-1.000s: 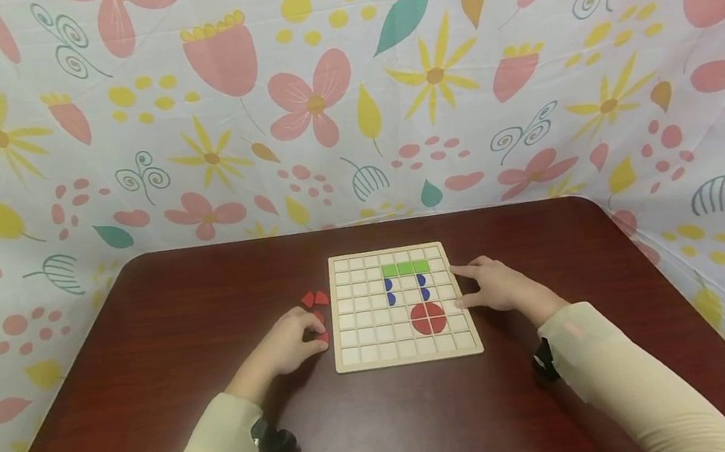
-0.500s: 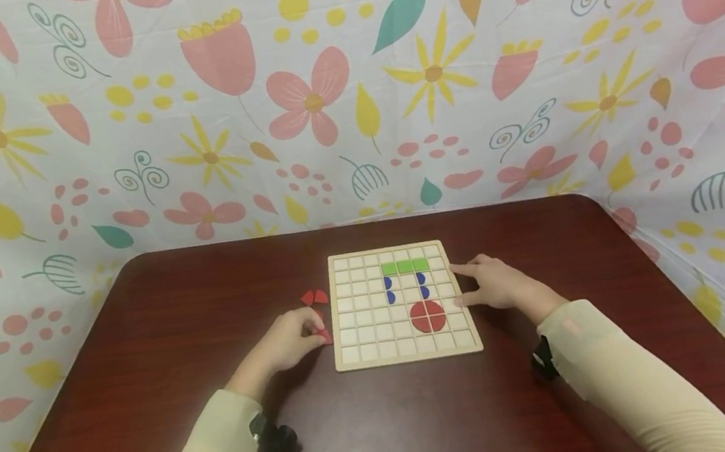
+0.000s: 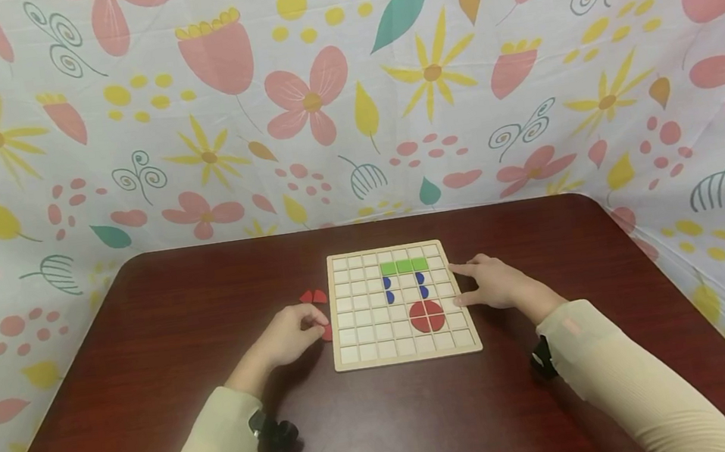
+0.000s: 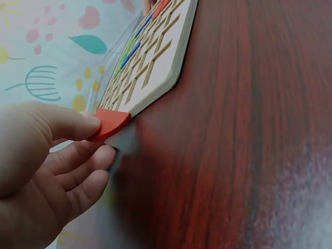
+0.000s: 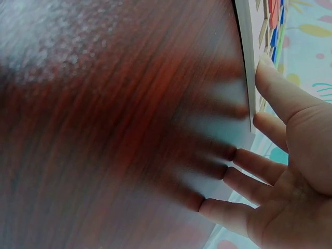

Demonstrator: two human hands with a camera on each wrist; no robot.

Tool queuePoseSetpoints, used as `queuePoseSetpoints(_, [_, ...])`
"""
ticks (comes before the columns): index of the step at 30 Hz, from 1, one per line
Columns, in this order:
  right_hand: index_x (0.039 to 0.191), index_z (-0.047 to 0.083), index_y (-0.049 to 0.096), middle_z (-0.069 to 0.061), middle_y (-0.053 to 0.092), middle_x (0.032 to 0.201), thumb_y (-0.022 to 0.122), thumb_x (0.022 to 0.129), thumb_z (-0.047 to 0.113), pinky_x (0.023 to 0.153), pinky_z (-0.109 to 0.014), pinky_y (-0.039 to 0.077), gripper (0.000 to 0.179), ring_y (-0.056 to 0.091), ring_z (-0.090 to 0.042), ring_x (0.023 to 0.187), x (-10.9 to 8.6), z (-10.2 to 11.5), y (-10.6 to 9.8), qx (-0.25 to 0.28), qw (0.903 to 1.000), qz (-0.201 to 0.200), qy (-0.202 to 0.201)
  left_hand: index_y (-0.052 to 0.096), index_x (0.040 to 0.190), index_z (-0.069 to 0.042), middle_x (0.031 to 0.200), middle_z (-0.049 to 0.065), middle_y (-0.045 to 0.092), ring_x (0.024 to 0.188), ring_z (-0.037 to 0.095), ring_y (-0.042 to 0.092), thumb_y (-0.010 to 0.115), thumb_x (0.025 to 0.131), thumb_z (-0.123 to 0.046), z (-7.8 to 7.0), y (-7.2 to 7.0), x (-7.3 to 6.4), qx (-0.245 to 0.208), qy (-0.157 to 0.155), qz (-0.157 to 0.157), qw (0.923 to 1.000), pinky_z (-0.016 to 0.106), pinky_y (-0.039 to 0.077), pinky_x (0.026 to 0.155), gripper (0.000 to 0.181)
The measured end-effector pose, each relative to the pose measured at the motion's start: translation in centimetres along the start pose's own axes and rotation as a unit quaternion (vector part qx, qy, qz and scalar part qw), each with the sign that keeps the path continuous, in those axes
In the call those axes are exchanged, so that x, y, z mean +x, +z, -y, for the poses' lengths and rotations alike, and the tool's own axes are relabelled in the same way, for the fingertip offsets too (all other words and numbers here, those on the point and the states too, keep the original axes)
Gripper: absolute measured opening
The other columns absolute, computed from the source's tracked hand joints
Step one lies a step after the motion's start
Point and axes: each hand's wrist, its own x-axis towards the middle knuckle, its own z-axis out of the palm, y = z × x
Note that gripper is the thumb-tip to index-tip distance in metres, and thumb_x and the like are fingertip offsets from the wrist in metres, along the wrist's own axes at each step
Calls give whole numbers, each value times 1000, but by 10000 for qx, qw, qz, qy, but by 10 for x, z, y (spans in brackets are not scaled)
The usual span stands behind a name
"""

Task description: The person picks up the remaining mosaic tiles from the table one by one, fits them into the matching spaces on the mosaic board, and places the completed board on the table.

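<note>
A white cloth printed with flowers and leaves (image 3: pixel 344 83) hangs behind a red-brown wood-grained table (image 3: pixel 403 427), whose surface runs wide at both sides and in front of a square pale wooden grid board (image 3: pixel 374 314). The board remains where it was one second ago. The right hand (image 3: pixel 497 284), fingers spread, also remains; its thumb and index finger touch the board's right edge. The left hand (image 3: pixel 289 335), bent at the fingers, pinches a flat red quarter-circle piece (image 4: pixel 111 123), now closer to the board's left edge than one second before. On the board lie a red circle of four pieces (image 3: pixel 427 316), three green squares (image 3: pixel 404 266) and, smallest, four blue half-circles (image 3: pixel 421 279). Two loose red wedges (image 3: pixel 320 296) lie beyond the left hand, near the board's left edge.
</note>
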Motion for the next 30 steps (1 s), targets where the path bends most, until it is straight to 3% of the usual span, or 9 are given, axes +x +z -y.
queuePoseSetpoints(8, [147, 14, 35, -31, 34, 141, 68, 83, 46, 95, -57, 41, 79, 36, -49, 127, 0, -1, 0, -31, 10000, -48, -11, 63, 94, -4, 82, 6, 65, 67, 16, 62, 59, 88, -6, -7, 2, 3, -921, -294, 28, 9953, 28, 52, 62, 8])
queuePoseSetpoints(12, [147, 13, 35, -31, 35, 140, 68, 83, 46, 94, -56, 42, 79, 37, -49, 127, 0, -1, 1, -33, 10000, -59, -25, 60, 95, -1, 84, 10, 66, 71, 17, 65, 56, 88, -3, -7, 4, 6, -1295, -376, -62, 9908, 30, 56, 62, 8])
queuePoseSetpoints(20, [146, 14, 36, -32, 35, 140, 68, 82, 46, 94, -57, 42, 79, 38, -50, 127, 0, -1, 1, -45, 10000, -82, -18, 57, 94, 2, 87, 16, 63, 74, 20, 68, 55, 85, 1, -9, 8, 9, -1691, -371, -225, 9846, 31, 57, 60, 10])
queuePoseSetpoints(30, [146, 15, 36, -31, 35, 140, 68, 82, 47, 93, -57, 42, 79, 38, -49, 127, 2, -3, 3, -59, 9999, -100, -23, 57, 99, 6, 90, 15, 66, 73, 19, 68, 57, 81, 1, -10, 11, 13, -1905, -109, -288, 9812, 31, 55, 57, 18])
